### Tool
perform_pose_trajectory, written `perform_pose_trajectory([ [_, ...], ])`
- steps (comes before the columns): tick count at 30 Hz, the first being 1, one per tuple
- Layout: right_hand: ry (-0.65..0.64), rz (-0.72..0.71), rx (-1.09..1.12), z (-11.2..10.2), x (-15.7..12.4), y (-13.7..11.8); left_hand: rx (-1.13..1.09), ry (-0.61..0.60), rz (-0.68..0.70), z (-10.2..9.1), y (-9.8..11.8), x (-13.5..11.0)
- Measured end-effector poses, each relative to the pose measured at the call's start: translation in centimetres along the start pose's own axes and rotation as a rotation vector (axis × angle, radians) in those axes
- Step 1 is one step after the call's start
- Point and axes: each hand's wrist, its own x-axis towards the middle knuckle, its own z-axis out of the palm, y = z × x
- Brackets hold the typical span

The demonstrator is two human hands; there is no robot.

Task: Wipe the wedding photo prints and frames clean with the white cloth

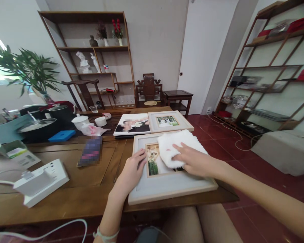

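Note:
A light wooden picture frame [167,189] with a photo under glass lies flat at the near right edge of the wooden table [91,189]. My left hand [133,170] rests on the frame's left side, fingers stretched flat against the glass. My right hand [192,160] presses a white cloth [176,145] onto the glass over the photo, fingers laid flat on the cloth. Just behind lie a second framed photo [169,121] and a frameless photo print [133,124].
A white power strip [42,182] with a cable sits at the near left, beside a small box [21,155]. A dark booklet [90,152], blue sponge [62,135], white cups and dark pots stand farther back. Shelves and chairs line the walls.

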Motion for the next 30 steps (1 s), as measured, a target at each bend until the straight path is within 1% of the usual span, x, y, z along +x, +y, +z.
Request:
perform_pose_trajectory([
  [2,-0.109,0.013,0.111,-1.0,-2.4,-2.3,0.002,0.001,0.006,0.1,-0.1,0.0],
  [4,-0.163,0.025,0.182,-1.7,-4.3,-4.4,0.007,0.004,0.017,0.2,-0.2,0.0],
  [6,-0.156,0.01,0.209,-1.9,-5.4,-5.6,0.016,0.004,0.027,0.2,-0.3,0.1],
  [8,-0.108,-0.021,0.197,-1.3,-5.4,-5.6,0.026,-0.001,0.036,0.3,-0.4,0.1],
  [11,-0.015,-0.053,0.12,0.4,-3.8,-3.8,0.034,-0.007,0.043,0.2,-0.3,0.0],
  [14,0.094,-0.018,0.003,1.6,-1.1,-0.7,0.033,-0.01,0.047,0.1,-0.2,0.0],
  [16,0.163,0.041,-0.074,1.8,1.0,1.3,0.03,-0.01,0.046,0.0,-0.2,0.0],
  [18,0.2,0.08,-0.125,1.8,2.8,2.9,0.024,-0.008,0.042,-0.1,-0.2,0.0],
  [21,0.192,0.058,-0.145,1.8,4.4,3.8,0.016,0.0,0.039,-0.1,-0.2,0.0],
  [23,0.153,0.024,-0.123,1.8,4.3,3.4,0.015,0.005,0.042,-0.1,-0.2,0.0],
  [25,0.087,0.004,-0.07,1.5,3.3,2.3,0.013,0.009,0.049,0.0,-0.1,0.0],
  [27,0.008,0.001,0.006,0.9,1.6,0.6,0.008,0.012,0.058,0.0,-0.1,-0.1],
  [30,-0.122,0.011,0.128,-1.0,-1.6,-2.5,-0.002,0.027,0.053,0.1,-0.1,-0.1],
])
